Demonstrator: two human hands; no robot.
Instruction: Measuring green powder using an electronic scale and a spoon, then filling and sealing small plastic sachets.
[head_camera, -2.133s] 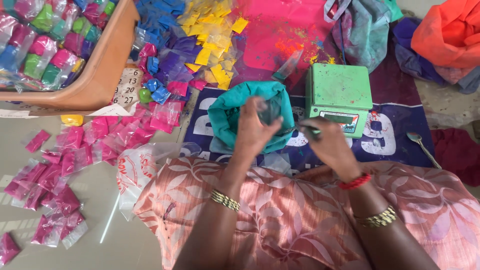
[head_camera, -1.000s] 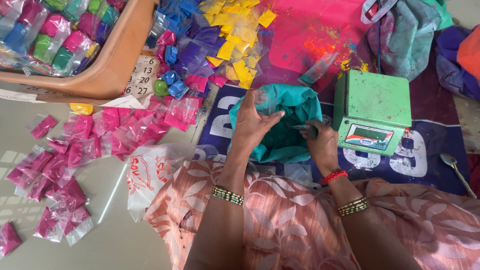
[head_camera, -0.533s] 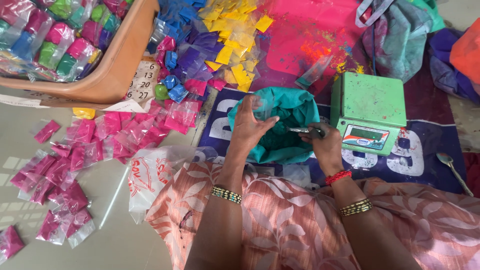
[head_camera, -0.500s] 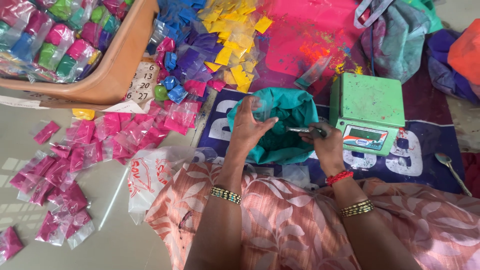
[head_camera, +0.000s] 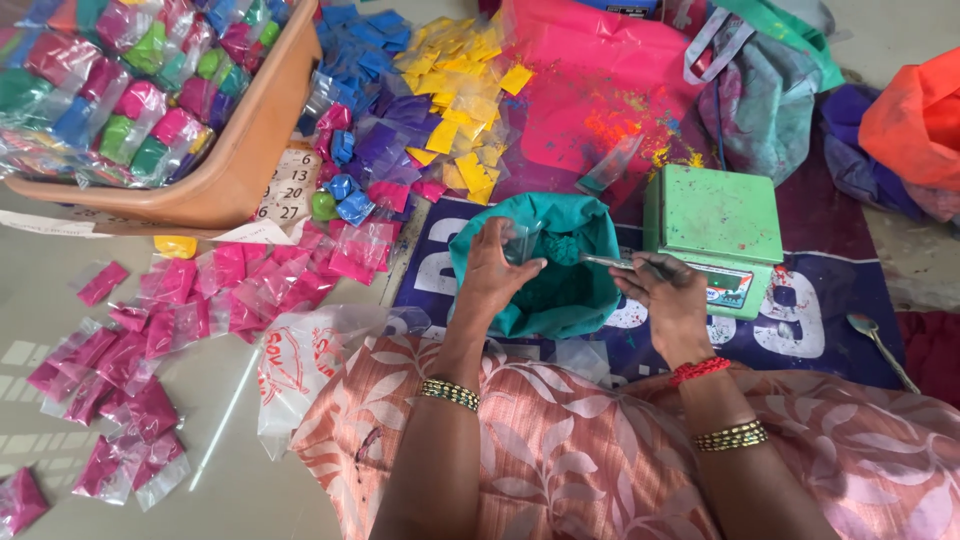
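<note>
Head view looks down on a person seated on the floor, both hands over an open bag of teal powder (head_camera: 545, 285) lying on a blue printed mat (head_camera: 830, 330). Left hand (head_camera: 497, 272) has its grip closed on a small clear plastic pouch (head_camera: 520, 240), held at the near left rim of the bag. Right hand (head_camera: 672, 300) is clenched around the handle of a metal spoon (head_camera: 605, 262), whose tip points left toward the pouch, above the powder. Just right of the bag, touching the right hand's far side, stands a green weighing scale (head_camera: 712, 215). Farther off lie yellow packets (head_camera: 465, 120), blue packets (head_camera: 350, 45) and a pink bag (head_camera: 590, 90) dusted with powder. To the left, filled pink packets (head_camera: 200, 300) are scattered on the pale floor (head_camera: 60, 260), near a tan tub (head_camera: 240, 160) holding mixed coloured packets. Another spoon (head_camera: 875, 340) rests at the mat's right edge.
</note>
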